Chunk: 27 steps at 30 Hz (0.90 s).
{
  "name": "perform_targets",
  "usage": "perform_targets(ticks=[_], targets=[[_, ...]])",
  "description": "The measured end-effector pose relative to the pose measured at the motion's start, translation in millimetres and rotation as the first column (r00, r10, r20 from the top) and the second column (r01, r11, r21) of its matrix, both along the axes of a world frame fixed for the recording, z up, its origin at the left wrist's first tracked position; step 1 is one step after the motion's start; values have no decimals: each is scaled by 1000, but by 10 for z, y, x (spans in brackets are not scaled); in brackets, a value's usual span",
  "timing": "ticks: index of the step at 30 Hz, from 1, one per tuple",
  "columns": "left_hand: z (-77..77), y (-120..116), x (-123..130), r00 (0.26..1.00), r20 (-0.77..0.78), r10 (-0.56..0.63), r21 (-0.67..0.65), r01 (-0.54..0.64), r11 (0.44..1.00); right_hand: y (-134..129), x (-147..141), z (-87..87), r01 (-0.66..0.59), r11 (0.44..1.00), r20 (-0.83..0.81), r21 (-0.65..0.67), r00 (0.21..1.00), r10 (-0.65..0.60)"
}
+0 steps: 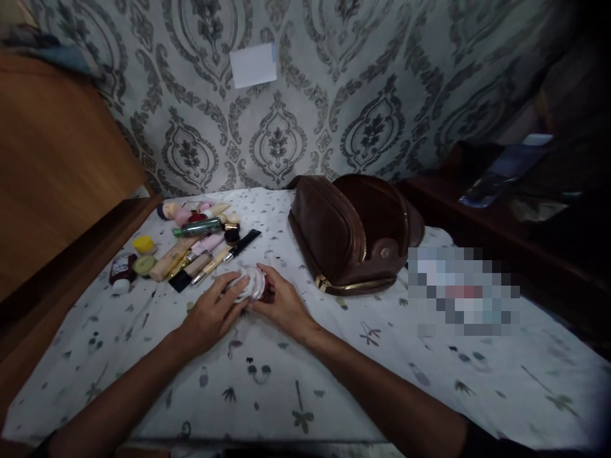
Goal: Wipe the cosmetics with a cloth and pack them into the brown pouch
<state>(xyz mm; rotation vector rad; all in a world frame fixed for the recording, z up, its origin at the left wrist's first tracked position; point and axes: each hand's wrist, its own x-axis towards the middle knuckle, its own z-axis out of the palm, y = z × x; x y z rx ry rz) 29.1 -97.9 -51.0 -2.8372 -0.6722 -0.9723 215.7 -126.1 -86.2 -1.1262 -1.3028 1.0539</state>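
Observation:
Between my two hands is a round white jar or compact (pixel 254 284) with a shiny rim; its exact kind is hard to make out. My left hand (pixel 217 310) lies over its left side with the fingers across the top. From the right, my right hand (pixel 281 303) grips its edge with thumb and fingers. Just beyond my left hand lies a heap of cosmetics, with a green tube (pixel 198 227), a black-capped tube (pixel 245 244) and a beige bottle (pixel 172 259) among them. A brown toiletry bag (pixel 329 235) stands to the right, its zipped top gaping.
A dark red bottle (pixel 123 270) with a white cap, a yellow lid (pixel 144 243) and a green round jar (pixel 145 266) sit at the left. A pixelated item (pixel 463 292) lies right of the bag. A wooden panel (pixel 62 146) borders the left, patterned wallpaper (pixel 279 133) the back.

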Motion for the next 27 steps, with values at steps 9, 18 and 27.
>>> perform_targets(ticks=[9, 18, 27], targets=[[20, 42, 41, 987, 60, -146, 139, 137, 981, -53, -8, 86, -19, 1000, 25, 9, 1000, 19], [65, 44, 132, 997, 48, 54, 127, -60, 990, -108, -18, 189, -69, 997, 22, 42, 997, 68], [143, 92, 115, 974, 32, 224, -132, -219, 967, -86, -25, 166, -56, 998, 33, 37, 998, 55]])
